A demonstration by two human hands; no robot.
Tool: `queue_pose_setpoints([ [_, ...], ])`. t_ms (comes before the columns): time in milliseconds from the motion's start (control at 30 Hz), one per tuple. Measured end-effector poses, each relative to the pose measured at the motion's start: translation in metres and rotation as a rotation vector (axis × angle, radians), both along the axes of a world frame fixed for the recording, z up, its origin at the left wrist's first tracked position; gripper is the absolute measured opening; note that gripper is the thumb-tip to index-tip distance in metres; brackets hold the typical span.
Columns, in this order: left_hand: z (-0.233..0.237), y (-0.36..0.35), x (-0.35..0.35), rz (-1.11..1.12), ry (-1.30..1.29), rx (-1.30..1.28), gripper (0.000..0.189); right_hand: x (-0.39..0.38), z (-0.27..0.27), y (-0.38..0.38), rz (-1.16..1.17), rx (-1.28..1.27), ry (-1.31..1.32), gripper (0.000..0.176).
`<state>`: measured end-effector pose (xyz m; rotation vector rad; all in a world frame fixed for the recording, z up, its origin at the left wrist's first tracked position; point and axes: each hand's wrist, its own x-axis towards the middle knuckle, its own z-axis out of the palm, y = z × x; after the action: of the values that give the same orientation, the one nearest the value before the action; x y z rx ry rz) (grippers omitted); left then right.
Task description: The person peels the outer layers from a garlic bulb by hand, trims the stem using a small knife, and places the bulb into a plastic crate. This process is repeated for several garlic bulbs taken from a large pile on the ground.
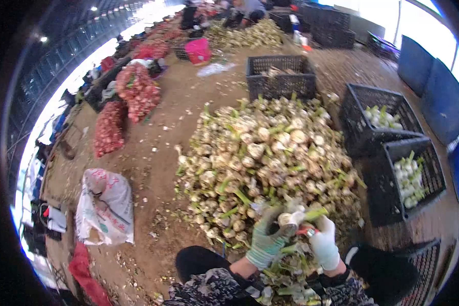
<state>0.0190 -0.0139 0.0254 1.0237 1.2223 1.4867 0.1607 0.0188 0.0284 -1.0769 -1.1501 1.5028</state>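
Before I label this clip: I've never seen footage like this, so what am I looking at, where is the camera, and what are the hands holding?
No machine here: this is one picture from a camera worn on a person's head, looking forward and down. At the bottom are that person's gloved hands: left hand in green, right hand in white. Together they hold a garlic bulb with a green stalk. Ahead, on the dirt floor, lies a big garlic pile. Black crates stand to the right, two with pale bulbs inside. Red net sacks and a white sack lie on the left. Other people are far off at the top.
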Motion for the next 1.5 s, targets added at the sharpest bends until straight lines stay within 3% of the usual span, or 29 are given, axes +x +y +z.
queue_pose_setpoints([
  [67,-0.028,0.003,0.002,0.008,-0.257,-0.118,0.038,-0.005,0.009,-0.001,-0.01,0.092,0.011,0.034],
  [167,-0.029,0.015,-0.002,0.027,-0.425,-0.586,0.037,-0.001,-0.008,0.0,0.08,-0.066,0.115,0.027],
  [267,-0.056,0.011,0.006,-0.073,-0.145,-0.432,0.037,0.001,-0.01,0.006,0.038,-0.036,0.046,0.027],
  [333,-0.061,0.011,0.008,-0.206,0.19,-0.272,0.057,0.005,-0.015,0.014,0.012,-0.055,-0.027,0.026],
  [367,-0.038,0.008,0.005,-0.166,0.183,-0.155,0.06,0.0,0.001,0.009,0.049,0.053,0.011,0.021],
  [400,-0.016,0.004,0.002,-0.128,0.174,-0.038,0.062,0.006,-0.005,0.008,0.08,0.109,-0.281,0.018],
  [467,-0.022,0.006,-0.005,-0.2,0.023,-0.124,0.065,0.001,-0.004,0.003,0.006,-0.073,0.039,0.019],
  [500,-0.016,0.004,-0.008,-0.214,-0.067,-0.15,0.064,-0.007,0.017,-0.003,0.047,0.174,-0.271,0.019],
  [533,-0.013,0.002,-0.012,-0.225,-0.157,-0.174,0.064,-0.006,0.025,-0.005,0.057,-0.029,-0.083,0.019],
  [567,-0.018,0.003,-0.019,-0.291,-0.106,-0.283,0.063,-0.003,0.037,-0.004,0.145,0.013,-0.043,0.016],
  [600,-0.008,0.001,-0.021,-0.392,-0.386,-0.34,0.06,0.0,0.048,-0.003,0.232,0.052,-0.005,0.014],
  [667,0.017,-0.002,-0.029,-0.586,-0.543,-0.38,0.056,0.009,0.061,-0.006,0.202,-0.306,0.134,0.015],
  [733,-0.022,0.005,-0.023,-0.645,-0.475,-0.291,0.06,0.014,0.051,-0.008,0.208,-0.153,0.162,0.017],
  [800,-0.028,0.011,-0.018,-0.374,0.16,-0.355,0.065,0.011,0.039,-0.006,0.123,-0.141,0.072,0.021],
  [833,-0.05,0.015,-0.009,-0.217,0.116,-0.236,0.069,0.017,0.016,0.0,0.171,0.028,0.023,0.023],
  [867,-0.018,0.011,-0.013,-0.216,0.302,-0.266,0.066,0.012,0.026,-0.003,0.15,0.031,-0.087,0.024],
  [933,-0.034,0.008,-0.008,-0.191,0.357,-0.06,0.06,0.008,0.006,0.0,0.155,0.442,-0.363,0.026],
  [1000,-0.055,0.0,-0.013,-0.242,-0.052,-0.09,0.05,0.003,0.048,-0.009,0.186,0.142,-0.158,0.024],
  [1033,0.026,-0.001,-0.008,-0.306,-0.648,-0.29,0.018,0.003,0.071,-0.008,0.169,-0.125,-0.069,0.019],
  [1067,0.032,-0.002,-0.008,-0.297,-0.221,-0.262,0.018,0.008,0.083,-0.008,0.147,-0.389,0.026,0.015],
  [1100,0.012,0.001,-0.006,-0.407,-0.251,-0.278,0.033,0.015,0.059,-0.002,0.124,-0.318,0.067,0.013],
  [1133,-0.018,0.006,-0.007,-0.518,-0.283,-0.299,0.051,0.013,0.026,0.008,-0.082,-0.096,-0.015,0.02],
  [1167,-0.04,0.007,-0.002,-0.42,-0.489,-0.229,0.043,0.02,-0.003,0.022,-0.136,-0.039,0.02,0.021],
  [1267,0.014,0.0,-0.014,-0.406,-0.628,-0.342,0.044,0.032,-0.022,0.017,-0.224,0.033,-0.032,0.024],
  [1333,0.019,-0.003,-0.022,-0.485,-0.595,-0.357,0.053,0.034,-0.023,-0.005,0.015,0.079,-0.229,0.029],
  [1400,0.011,-0.002,-0.023,-0.444,-0.569,-0.259,0.058,0.04,-0.025,-0.024,0.674,0.111,-0.995,0.042],
  [1433,0.009,0.001,-0.025,-0.48,-0.49,-0.258,0.061,0.048,-0.044,-0.033,0.898,0.441,-1.075,0.05],
  [1467,0.007,0.0,-0.027,-0.511,-0.412,-0.257,0.063,0.057,-0.058,-0.037,1.071,0.207,-1.2,0.045],
  [1500,0.01,0.0,-0.029,-0.467,-0.183,-0.123,0.055,0.06,-0.054,-0.037,0.981,0.161,-1.149,0.041],
])
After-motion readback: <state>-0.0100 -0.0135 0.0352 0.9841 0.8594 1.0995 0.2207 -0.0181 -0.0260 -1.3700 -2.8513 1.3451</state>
